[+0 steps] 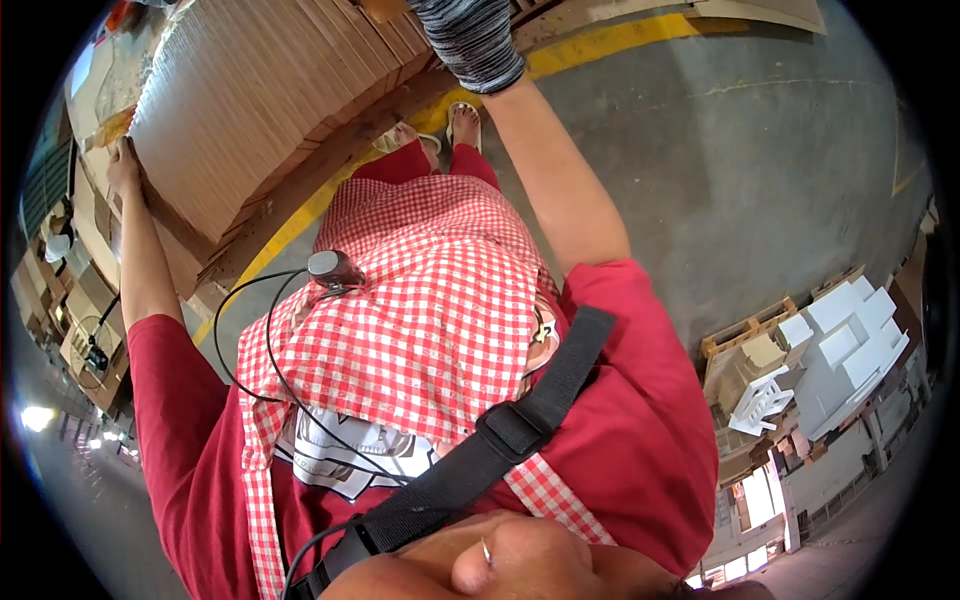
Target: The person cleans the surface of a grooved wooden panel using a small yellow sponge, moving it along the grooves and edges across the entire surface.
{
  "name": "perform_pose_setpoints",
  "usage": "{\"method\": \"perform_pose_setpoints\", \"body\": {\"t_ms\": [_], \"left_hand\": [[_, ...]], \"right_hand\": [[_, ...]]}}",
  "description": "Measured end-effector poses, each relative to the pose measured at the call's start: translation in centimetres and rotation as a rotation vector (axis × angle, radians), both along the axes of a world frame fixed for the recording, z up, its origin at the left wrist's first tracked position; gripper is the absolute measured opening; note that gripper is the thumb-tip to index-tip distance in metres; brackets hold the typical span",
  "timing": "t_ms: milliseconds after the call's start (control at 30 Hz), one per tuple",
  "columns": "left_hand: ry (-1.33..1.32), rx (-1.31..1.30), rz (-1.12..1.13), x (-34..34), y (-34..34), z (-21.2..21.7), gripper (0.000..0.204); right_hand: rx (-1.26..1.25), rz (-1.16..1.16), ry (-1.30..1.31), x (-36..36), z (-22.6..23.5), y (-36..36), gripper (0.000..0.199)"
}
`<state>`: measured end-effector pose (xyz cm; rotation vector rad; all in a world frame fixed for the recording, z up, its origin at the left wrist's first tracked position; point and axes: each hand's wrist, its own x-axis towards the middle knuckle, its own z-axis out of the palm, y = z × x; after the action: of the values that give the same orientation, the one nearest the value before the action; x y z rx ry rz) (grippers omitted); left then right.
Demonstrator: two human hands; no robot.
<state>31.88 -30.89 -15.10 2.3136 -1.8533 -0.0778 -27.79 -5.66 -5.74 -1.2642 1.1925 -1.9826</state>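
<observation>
A large stack of flat brown cardboard sheets (270, 100) lies in front of me, its many edges showing. At its left end my bare left hand (123, 168) is closed against the cardboard edge, the fingers partly hidden. An orange-tan strip (116, 127) shows just beyond that hand. My right hand (468, 45), in a grey-and-black striped knit glove, reaches out past the right end of the stack. Its fingers are cut off by the upper edge of the view, so their grip is hidden. A small brown piece (385, 8) shows beside the glove.
A yellow line (600, 42) runs along the grey floor (740, 180) by the stack. White boxes (850, 330) and a wooden pallet (750, 325) stand at the right. A fan (95, 350) is at the left. A black cable (235, 350) hangs over my checked apron (400, 320).
</observation>
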Motion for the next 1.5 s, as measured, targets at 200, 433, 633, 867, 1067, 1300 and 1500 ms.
{"method": "perform_pose_setpoints", "body": {"t_ms": [200,433,633,867,1067,1300,1500], "left_hand": [[-0.001,-0.034,-0.034,-2.2,0.6,-0.4,0.061],[0.051,-0.021,-0.028,-4.0,0.1,-1.1,0.058],[0.054,-0.041,-0.052,-6.2,1.9,-1.0,0.053],[0.068,-0.046,-0.027,-7.5,1.8,-0.6,0.051],[0.111,-0.063,-0.001,-9.5,2.6,0.1,0.053],[0.012,-0.06,0.013,-9.7,4.4,1.5,0.048],[0.156,-0.126,0.023,-10.0,6.6,2.9,0.047]], "right_hand": [[-0.047,-0.092,0.178,-0.6,-1.6,-0.7,0.037],[0.062,-0.141,0.206,-1.3,-0.7,-0.1,0.038],[0.141,-0.123,0.253,-1.2,-1.5,0.1,0.04],[0.151,-0.124,0.323,-1.6,-1.5,-0.4,0.042],[0.13,-0.105,0.289,-2.3,-4.2,-1.5,0.046],[0.13,-0.142,0.402,-1.4,-2.6,-0.4,0.043],[0.164,-0.058,0.356,-0.5,-1.0,1.2,0.041]]}}
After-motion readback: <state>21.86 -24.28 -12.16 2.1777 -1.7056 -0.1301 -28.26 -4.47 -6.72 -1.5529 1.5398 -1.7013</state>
